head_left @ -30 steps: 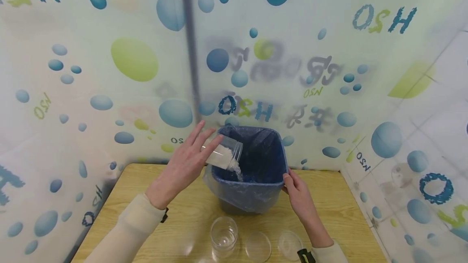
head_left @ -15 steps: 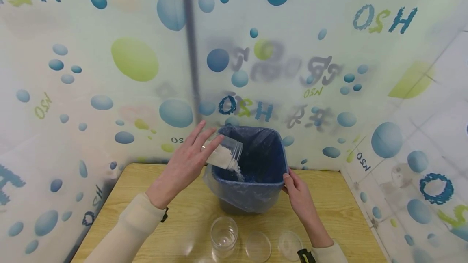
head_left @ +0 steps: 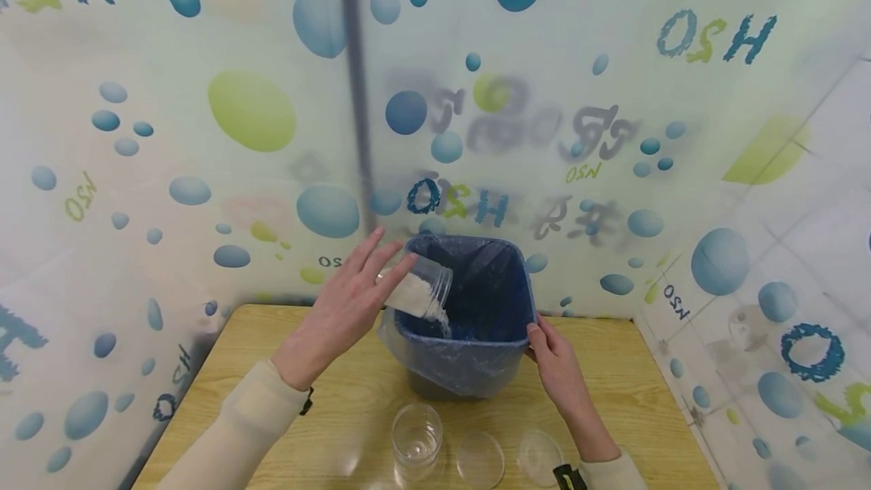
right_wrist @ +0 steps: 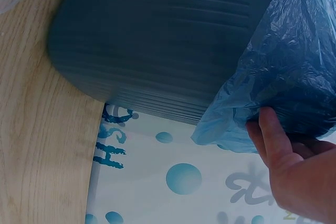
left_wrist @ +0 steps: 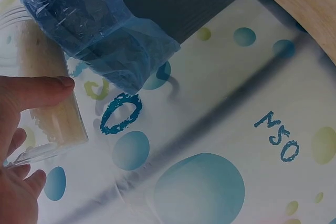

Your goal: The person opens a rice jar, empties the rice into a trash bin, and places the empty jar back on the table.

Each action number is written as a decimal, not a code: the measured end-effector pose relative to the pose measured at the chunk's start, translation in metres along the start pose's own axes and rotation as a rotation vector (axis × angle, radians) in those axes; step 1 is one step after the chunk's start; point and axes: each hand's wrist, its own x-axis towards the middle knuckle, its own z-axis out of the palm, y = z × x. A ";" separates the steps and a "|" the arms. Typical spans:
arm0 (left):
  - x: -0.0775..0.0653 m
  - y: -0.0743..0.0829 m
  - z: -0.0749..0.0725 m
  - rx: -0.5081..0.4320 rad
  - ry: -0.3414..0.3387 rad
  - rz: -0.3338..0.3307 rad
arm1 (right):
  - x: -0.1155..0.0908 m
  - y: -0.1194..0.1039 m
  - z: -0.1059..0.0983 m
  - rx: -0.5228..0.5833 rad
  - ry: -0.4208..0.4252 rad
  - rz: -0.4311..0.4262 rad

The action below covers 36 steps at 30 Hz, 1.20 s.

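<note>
My left hand [head_left: 340,305] grips a clear plastic jar [head_left: 412,287] holding white powder. The jar lies tilted, its mouth over the near left of a blue trash bin [head_left: 442,383], and a thin stream of powder [head_left: 441,320] falls from its lip inside. In the left wrist view, the thumb [left_wrist: 44,90] presses along the jar's side. My right hand [head_left: 561,365] holds the bin's right rim, with fingers against the thin blue bag [right_wrist: 294,45] folded over it. The bottom of the bin's inside is too dark to make out.
On the wooden table [head_left: 327,399], a second clear jar [head_left: 417,437] stands upright in front of the bin. Two clear round lids [head_left: 480,461] lie to its right. A patterned curtain [head_left: 544,172] hangs close behind the bin and at both sides.
Powder keeps running out of the tilted jar, and its surface inside has shifted a little. Both hands and the bin stay nearly in place.
</note>
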 end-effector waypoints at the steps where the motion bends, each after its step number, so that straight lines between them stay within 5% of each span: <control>1: 0.000 0.000 0.000 0.001 -0.003 0.000 | 0.000 0.000 0.000 0.000 0.000 0.000; 36: -0.001 0.003 -0.001 -0.026 -0.021 -0.009 | 0.001 0.007 -0.001 -0.016 0.015 0.004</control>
